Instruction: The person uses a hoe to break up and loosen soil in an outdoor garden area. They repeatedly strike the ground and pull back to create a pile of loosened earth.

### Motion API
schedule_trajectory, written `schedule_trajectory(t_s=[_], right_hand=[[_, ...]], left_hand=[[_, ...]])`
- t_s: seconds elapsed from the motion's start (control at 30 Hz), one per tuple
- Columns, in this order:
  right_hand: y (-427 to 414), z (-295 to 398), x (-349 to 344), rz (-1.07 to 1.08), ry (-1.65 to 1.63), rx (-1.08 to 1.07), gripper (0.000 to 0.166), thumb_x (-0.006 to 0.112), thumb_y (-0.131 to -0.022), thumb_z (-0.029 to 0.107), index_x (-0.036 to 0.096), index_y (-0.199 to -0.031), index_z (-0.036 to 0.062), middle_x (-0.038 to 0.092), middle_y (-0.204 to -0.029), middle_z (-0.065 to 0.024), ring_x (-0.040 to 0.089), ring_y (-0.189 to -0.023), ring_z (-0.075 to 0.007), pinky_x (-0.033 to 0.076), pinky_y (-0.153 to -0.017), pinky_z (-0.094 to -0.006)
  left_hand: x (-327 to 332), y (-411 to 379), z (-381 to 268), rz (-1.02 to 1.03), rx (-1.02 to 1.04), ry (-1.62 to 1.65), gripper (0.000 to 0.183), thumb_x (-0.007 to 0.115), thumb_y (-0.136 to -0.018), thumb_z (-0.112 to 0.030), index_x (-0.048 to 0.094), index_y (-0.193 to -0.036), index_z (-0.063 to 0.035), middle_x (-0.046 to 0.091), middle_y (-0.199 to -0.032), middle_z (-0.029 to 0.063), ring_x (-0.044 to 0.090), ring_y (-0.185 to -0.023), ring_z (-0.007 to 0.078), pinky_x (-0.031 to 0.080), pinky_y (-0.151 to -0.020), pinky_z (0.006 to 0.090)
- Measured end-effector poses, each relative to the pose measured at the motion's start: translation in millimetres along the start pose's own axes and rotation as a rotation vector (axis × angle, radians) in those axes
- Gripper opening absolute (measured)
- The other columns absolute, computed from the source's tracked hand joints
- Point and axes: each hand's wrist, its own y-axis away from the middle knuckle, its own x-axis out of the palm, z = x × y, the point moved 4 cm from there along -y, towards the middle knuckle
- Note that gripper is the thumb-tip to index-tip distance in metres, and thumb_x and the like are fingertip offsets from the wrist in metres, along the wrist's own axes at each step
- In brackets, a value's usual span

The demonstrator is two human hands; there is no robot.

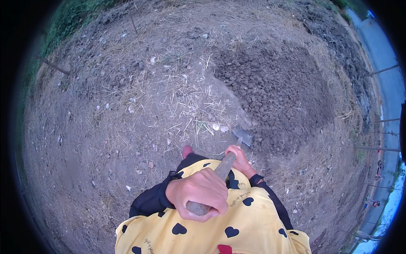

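Note:
My left hand (198,193) is wrapped around the top end of a wooden handle (225,166), close to my body. Lower on the same handle, my right hand (240,160) grips it just above the metal blade. The handle slants down and away from me to a spade blade (243,136), which meets the ground at the near left edge of a patch of dug soil (279,98). How deep the blade sits cannot be told. Yellow cloth with black hearts (253,219) covers my front, beneath the handle.
Dry straw (187,104) litters the ground left of the dug soil. A reddish shoe (187,151) shows before me. Thin poles (54,66) stand at left and right. A pale paved road (385,85) runs along the right, with small distant figures (376,203). Green plants (76,19) grow far left.

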Motion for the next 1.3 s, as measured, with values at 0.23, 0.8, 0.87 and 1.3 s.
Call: schedule_trajectory(t_s=[0.23,0.8,0.87,1.3], right_hand=[[11.9,-6.5,23.1,-0.166,0.003,0.042,0.019,0.068,-0.058,0.011,0.050,-0.063,0.0073,0.050,-0.062,-0.0038,0.049,-0.063,-0.0193,0.036,-0.063,-0.0303],[-13.6,31.2,60.5,-0.190,0.077,0.213,0.023,0.067,-0.055,0.007,0.051,-0.072,0.0075,0.053,-0.071,-0.0049,0.051,-0.072,-0.0220,0.038,-0.069,-0.0315],[-12.9,34.5,66.3,-0.208,0.162,0.212,0.025,0.067,-0.055,0.007,0.051,-0.075,0.0076,0.053,-0.075,-0.0055,0.051,-0.076,-0.0232,0.037,-0.072,-0.0322],[-58.2,141.1,-0.5,-0.479,-0.130,-0.047,0.023,0.070,-0.060,0.005,0.052,-0.074,0.0059,0.053,-0.071,-0.0064,0.051,-0.068,-0.0202,0.041,-0.067,-0.0290]], left_hand=[[1.6,26.1,-4.5,0.138,-0.080,0.036,0.003,0.051,-0.064,0.003,0.053,-0.067,0.0026,0.048,-0.054,0.0103,0.046,-0.046,0.0270,0.034,-0.043,0.0334],[-39.4,54.6,-33.6,0.119,-0.025,0.038,0.006,0.052,-0.065,0.000,0.046,-0.063,-0.0027,0.044,-0.053,0.0075,0.045,-0.046,0.0256,0.033,-0.044,0.0338],[-39.1,59.9,-31.3,0.075,-0.037,0.079,0.006,0.052,-0.065,0.000,0.047,-0.064,-0.0026,0.044,-0.052,0.0074,0.044,-0.045,0.0253,0.033,-0.044,0.0338],[-59.1,-23.2,-8.4,0.062,-0.149,-0.080,0.006,0.054,-0.063,-0.003,0.049,-0.065,-0.0062,0.048,-0.051,0.0007,0.048,-0.045,0.0198,0.026,-0.044,0.0313]])
